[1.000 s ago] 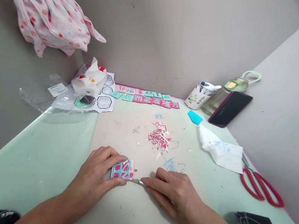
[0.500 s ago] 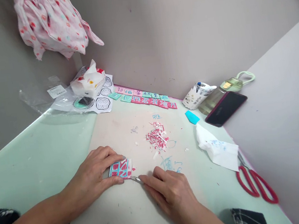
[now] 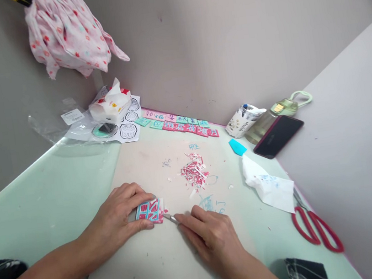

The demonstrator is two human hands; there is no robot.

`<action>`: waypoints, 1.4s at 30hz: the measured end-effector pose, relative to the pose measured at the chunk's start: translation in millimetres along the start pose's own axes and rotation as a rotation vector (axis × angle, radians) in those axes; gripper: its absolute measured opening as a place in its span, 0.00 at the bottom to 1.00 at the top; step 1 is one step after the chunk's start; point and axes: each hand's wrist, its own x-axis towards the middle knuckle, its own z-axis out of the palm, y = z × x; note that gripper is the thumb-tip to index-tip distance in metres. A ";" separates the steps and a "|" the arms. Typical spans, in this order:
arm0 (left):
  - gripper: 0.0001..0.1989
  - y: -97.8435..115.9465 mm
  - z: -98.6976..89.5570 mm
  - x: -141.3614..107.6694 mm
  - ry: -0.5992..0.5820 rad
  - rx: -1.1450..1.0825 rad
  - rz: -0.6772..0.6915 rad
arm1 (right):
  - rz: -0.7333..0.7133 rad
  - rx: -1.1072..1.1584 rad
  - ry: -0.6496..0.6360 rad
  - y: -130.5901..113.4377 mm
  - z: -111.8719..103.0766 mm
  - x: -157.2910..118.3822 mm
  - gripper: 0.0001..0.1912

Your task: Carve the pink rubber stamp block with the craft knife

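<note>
My left hand [image 3: 127, 211] pinches a small pink, white and blue carving block [image 3: 152, 211] between thumb and fingers, pressing it on the beige board [image 3: 148, 265]. Blue-outlined shapes with cut pink patches cover the block's top. In my right hand [image 3: 213, 235] is a slim silver carving knife [image 3: 171, 218], gripped like a pen, its tip at the block's right edge. A few pink crumbs lie by that edge. Farther up the board is a heap of pink and white shavings [image 3: 194, 171].
Carved pink and green character tiles [image 3: 184, 127] line the far edge. At back left are a tissue pack [image 3: 111, 107] and printed sheets [image 3: 129, 132]. Along the right stand a cup [image 3: 243, 121], bottle [image 3: 260, 124], phone [image 3: 278, 136], crumpled tissue [image 3: 271, 187] and red-handled scissors [image 3: 317, 225].
The knife tip has shifted slightly up along the block's right edge, and my right hand has moved a little right. My left hand keeps its hold. The view has shifted slightly.
</note>
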 end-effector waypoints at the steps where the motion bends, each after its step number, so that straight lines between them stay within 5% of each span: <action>1: 0.16 -0.3 0.1 -0.3 0.004 -0.003 0.003 | 0.004 0.021 -0.006 0.1 -0.6 0.2 0.16; 42: 0.16 -1.4 0.5 -3.3 -0.059 -0.048 -0.049 | -0.050 -0.089 0.076 -1.0 4.2 3.5 0.17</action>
